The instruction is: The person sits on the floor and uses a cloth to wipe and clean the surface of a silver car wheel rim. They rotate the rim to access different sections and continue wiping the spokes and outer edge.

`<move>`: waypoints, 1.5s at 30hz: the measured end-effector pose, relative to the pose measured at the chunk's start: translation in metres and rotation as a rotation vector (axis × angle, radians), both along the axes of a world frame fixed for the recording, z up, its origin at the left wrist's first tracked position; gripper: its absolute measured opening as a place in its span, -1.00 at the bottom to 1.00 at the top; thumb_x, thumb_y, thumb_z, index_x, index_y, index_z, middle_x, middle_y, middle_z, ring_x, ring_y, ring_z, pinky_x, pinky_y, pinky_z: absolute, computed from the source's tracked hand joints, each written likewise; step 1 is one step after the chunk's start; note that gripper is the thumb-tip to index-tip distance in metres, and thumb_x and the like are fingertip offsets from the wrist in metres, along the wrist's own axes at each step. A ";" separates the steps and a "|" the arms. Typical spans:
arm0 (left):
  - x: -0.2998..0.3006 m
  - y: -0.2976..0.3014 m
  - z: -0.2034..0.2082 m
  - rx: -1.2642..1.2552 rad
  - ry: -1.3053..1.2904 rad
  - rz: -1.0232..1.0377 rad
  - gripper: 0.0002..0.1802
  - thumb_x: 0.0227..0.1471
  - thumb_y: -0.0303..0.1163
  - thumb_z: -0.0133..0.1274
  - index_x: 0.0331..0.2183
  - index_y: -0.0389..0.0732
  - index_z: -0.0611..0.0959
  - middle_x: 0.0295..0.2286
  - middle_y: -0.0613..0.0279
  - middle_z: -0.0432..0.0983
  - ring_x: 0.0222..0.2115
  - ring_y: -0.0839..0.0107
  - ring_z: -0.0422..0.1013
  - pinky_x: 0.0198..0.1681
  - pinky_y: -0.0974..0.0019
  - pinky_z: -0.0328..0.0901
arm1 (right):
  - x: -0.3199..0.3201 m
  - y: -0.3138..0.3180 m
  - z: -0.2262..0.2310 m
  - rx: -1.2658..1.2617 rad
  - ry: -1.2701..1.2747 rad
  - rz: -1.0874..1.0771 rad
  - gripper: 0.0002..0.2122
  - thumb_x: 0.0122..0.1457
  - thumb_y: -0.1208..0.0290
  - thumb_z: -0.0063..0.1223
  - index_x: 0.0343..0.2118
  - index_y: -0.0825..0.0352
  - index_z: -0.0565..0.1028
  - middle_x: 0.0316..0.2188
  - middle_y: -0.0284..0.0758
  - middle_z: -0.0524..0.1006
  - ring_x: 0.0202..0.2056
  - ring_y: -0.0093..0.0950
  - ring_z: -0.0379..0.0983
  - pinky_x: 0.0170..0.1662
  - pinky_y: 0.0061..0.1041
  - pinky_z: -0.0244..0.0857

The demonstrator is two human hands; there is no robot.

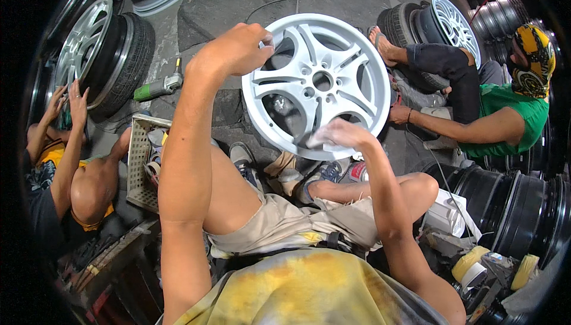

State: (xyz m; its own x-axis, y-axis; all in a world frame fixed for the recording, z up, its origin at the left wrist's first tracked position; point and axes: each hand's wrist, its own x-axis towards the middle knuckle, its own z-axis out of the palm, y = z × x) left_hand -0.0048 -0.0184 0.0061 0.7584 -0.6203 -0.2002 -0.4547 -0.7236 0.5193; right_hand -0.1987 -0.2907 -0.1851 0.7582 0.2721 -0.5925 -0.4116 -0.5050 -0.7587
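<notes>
A white-coated wheel rim [323,80] with split spokes and a round centre hole lies before my knees. My left hand [241,48] is at its upper left edge, fingers curled over the lip. Down at the near edge, my right hand [344,136] bends over the lower spokes. White dust covers its fingers, which are bunched together and slightly blurred. Whatever they may hold is hidden.
A green angle grinder [157,88] lies left of the rim, near a plastic crate [141,164]. At left, a person's hands touch a tyred wheel [122,57]. A person in green [505,117] sits at right. Black rims [505,206] stand at lower right.
</notes>
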 end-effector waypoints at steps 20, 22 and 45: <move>-0.003 -0.006 0.003 0.036 0.031 -0.059 -0.60 0.16 -0.24 0.01 -0.02 -0.21 0.65 -0.18 -0.13 0.62 -0.21 -0.02 0.58 -0.06 0.06 0.42 | -0.059 0.094 0.022 -0.627 -0.373 -0.481 -0.79 0.18 0.40 0.00 -0.19 0.34 0.56 -0.42 0.05 0.59 -0.30 0.08 0.54 -0.20 0.00 0.39; -0.004 -0.005 0.001 0.075 0.060 -0.058 -0.60 0.16 -0.25 0.02 -0.03 -0.21 0.65 -0.17 -0.13 0.62 -0.23 0.01 0.59 -0.10 0.07 0.44 | -0.063 0.098 0.018 -0.624 -0.367 -0.469 -0.76 0.17 0.41 0.00 -0.13 0.32 0.54 -0.39 0.03 0.60 -0.27 0.07 0.54 -0.18 0.01 0.39; -0.004 -0.003 0.000 -0.037 0.003 -0.087 -0.64 0.18 -0.25 0.01 -0.11 -0.28 0.68 -0.25 -0.13 0.64 -0.30 0.03 0.57 -0.13 0.12 0.40 | -0.012 0.048 -0.023 -0.997 -0.553 -0.063 -0.69 0.15 0.40 -0.06 -0.06 0.21 0.58 -0.59 -0.02 0.56 -0.50 -0.04 0.57 -0.40 -0.06 0.44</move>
State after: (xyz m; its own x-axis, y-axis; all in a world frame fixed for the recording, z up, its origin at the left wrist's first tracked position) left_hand -0.0087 -0.0216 0.0061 0.7005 -0.6911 -0.1783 -0.5138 -0.6617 0.5460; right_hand -0.2105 -0.2429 -0.2083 0.9781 -0.1804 -0.1038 -0.1921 -0.9744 -0.1166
